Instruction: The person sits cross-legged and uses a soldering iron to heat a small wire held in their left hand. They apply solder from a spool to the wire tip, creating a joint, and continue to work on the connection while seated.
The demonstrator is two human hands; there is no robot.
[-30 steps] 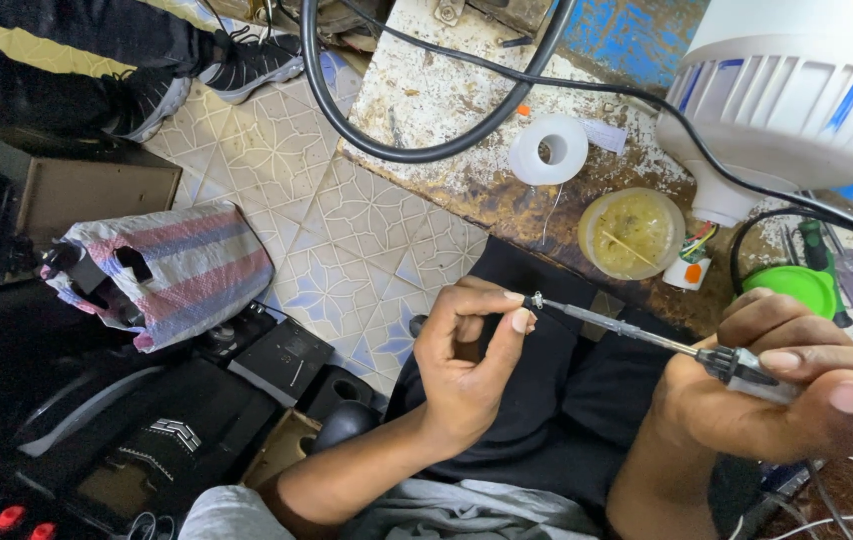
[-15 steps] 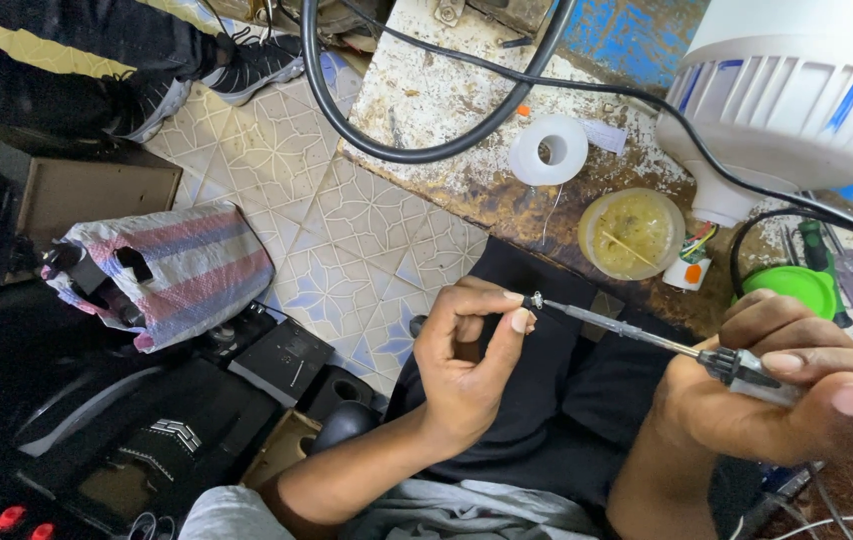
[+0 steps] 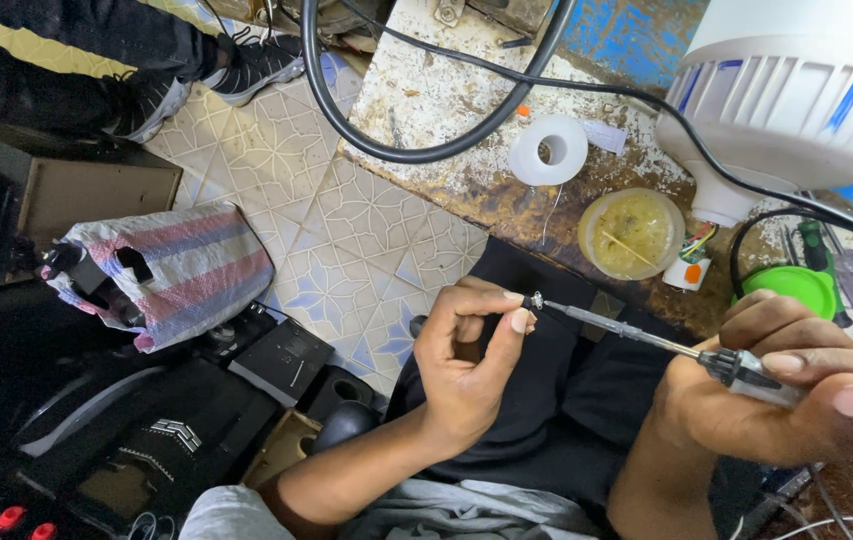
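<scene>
At centre frame, a small screw (image 3: 538, 299) is pinched between thumb and forefinger of the left hand (image 3: 467, 355). The screwdriver (image 3: 647, 340), tip at the screw, is clasped in the right hand (image 3: 767, 400) at lower right, below the table (image 3: 447, 110)

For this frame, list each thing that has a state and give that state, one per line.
Left hand: thumb and finger pinched at the screwdriver tip.
Right hand: closed on the screwdriver handle.
Screwdriver: held level between both hands.
Tape roll: lying flat on the bench.
Yellow tub: open, no lid.
Striped bag: open, on the floor.
</scene>
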